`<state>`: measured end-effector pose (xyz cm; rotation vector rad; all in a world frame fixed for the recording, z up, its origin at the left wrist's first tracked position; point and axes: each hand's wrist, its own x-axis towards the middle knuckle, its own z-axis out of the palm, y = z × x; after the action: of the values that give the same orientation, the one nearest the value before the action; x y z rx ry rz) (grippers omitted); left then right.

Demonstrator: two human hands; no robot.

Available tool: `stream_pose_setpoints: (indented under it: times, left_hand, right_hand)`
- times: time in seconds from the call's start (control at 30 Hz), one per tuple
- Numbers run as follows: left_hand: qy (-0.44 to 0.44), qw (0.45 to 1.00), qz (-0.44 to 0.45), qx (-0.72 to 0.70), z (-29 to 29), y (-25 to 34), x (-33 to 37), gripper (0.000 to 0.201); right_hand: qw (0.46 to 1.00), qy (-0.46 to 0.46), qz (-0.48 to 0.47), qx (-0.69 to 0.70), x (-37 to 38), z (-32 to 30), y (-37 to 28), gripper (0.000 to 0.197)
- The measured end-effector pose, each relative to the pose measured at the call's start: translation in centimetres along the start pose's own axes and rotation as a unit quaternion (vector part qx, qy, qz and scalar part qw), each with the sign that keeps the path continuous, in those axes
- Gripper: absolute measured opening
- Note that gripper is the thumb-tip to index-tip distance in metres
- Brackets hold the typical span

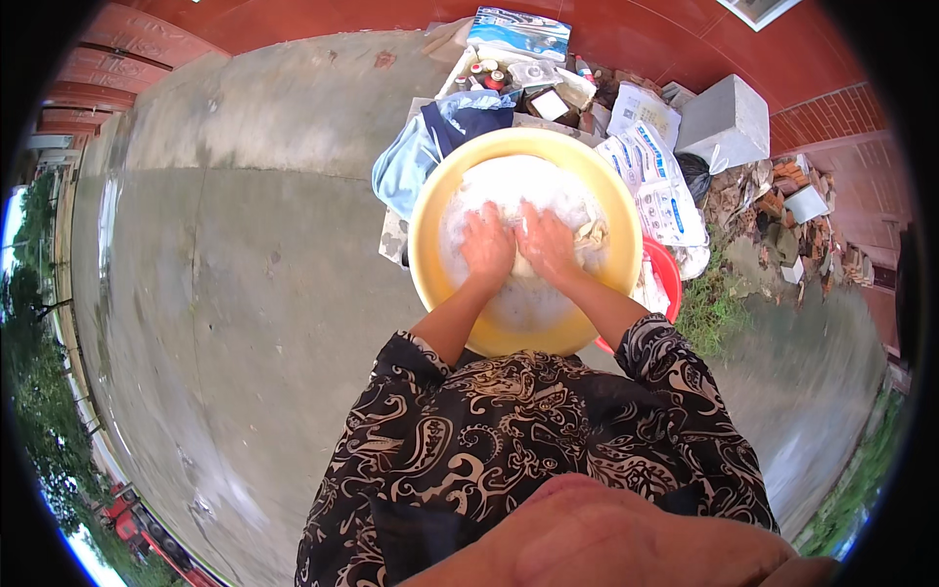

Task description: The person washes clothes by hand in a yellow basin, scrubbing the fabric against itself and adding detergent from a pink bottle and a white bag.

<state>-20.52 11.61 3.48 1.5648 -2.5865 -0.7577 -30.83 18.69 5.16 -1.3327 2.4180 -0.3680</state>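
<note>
A large yellow basin (427, 230) in front of me holds cloudy water with thick white suds (523, 178). In it lies a wet pale cloth (591, 233), mostly hidden by foam. My left hand (487, 245) and my right hand (544, 241) are side by side in the suds, thumbs close together. Their fingers are bent down on the cloth, and foam hides the fingertips. Some of the cloth bunches up between the two wrists.
Light blue and navy clothes (406, 168) hang left of the basin. Behind it are bottles (494, 78) and a blue-white box (518, 34). A red basin (665, 279), white packaging bags (655, 186), a pale foam box (724, 119) and brick rubble (797, 220) lie to the right.
</note>
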Motion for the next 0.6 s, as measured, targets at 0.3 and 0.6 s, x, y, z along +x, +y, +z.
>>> stream_pose_setpoints:
  times: [0.3, 0.6]
  left_hand:
    - [0.094, 0.980, 0.142, 0.105, 4.2, -2.4, 5.4, 0.035]
    - [-0.082, 0.927, 0.103, -0.350, -4.7, -3.0, 4.1, 0.040]
  right_hand:
    - [0.996, 0.062, 0.037, 0.045, 5.0, 7.1, 5.0, 0.032]
    - [0.945, 0.162, 0.006, 0.283, -1.6, -2.7, -1.1, 0.031]
